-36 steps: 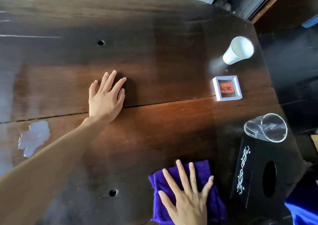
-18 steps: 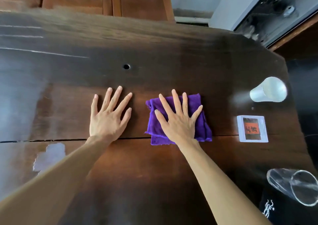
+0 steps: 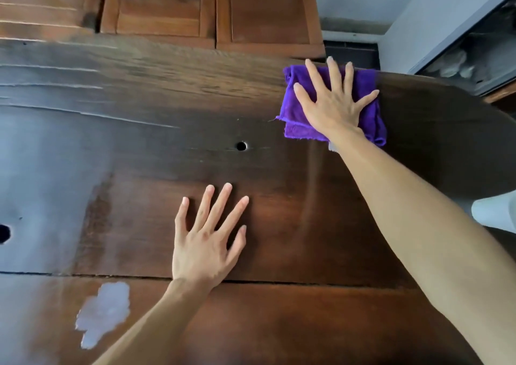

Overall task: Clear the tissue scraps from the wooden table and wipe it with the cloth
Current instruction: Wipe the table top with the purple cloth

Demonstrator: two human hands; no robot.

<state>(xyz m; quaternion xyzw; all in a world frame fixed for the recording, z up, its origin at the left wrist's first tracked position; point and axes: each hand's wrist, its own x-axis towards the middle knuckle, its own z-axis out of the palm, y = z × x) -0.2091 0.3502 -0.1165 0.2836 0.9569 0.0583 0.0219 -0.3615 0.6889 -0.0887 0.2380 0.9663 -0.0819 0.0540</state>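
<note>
A folded purple cloth [image 3: 370,113] lies near the far right edge of the dark wooden table [image 3: 139,146]. My right hand [image 3: 333,100] presses flat on top of it, fingers spread, arm stretched out. My left hand [image 3: 208,241] rests flat on the bare wood in the middle, fingers apart, holding nothing. No tissue scraps show on the table.
A pale patch [image 3: 104,313] marks the wood at the near left. Small round holes sit in the tabletop, one mid-table [image 3: 241,146] and one at the left edge [image 3: 3,233]. A white cup [image 3: 495,213] peeks in at the right edge. Wooden chairs [image 3: 212,9] stand beyond the far edge.
My right hand has slid the purple cloth from the near edge across the middle to the far right edge. My left hand has stayed flat in place.
</note>
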